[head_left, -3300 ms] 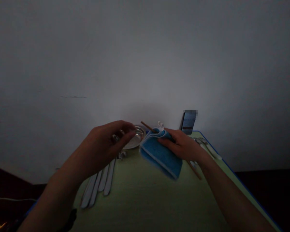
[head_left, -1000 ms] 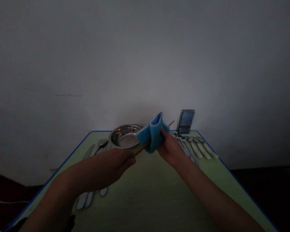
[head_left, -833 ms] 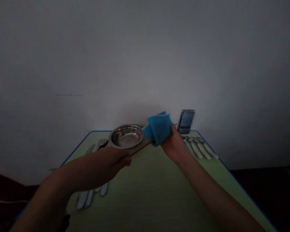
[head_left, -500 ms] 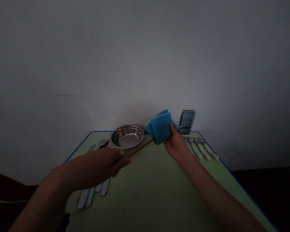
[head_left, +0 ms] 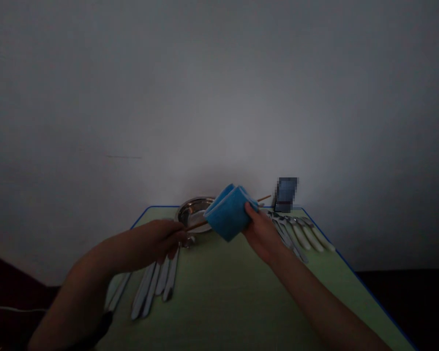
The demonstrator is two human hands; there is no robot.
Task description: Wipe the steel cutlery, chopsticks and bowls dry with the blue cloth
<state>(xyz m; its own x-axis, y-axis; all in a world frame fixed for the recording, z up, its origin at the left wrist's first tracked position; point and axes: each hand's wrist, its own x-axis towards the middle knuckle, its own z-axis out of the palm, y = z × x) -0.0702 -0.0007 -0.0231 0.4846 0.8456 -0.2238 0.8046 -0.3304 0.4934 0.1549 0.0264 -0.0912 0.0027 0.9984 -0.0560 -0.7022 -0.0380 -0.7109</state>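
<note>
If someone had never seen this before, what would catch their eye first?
Probably the bright blue cloth, held by the right hand around a thin wooden stick whose near end is in the left hand. Next, the shiny metal bowl behind them at the table's far edge, and the propped phone to its right, against the plain wall.

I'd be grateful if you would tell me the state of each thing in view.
Blue cloth: folded around the stick, held in the right hand.
Wooden stick: partly covered, one end in the left hand.
Metal bowl: upright, partly hidden.
Phone: propped up, screen blurred.
Pale-handled cutlery: lying side by side.
Metal-handled cutlery: lying flat, partly hidden.
</note>
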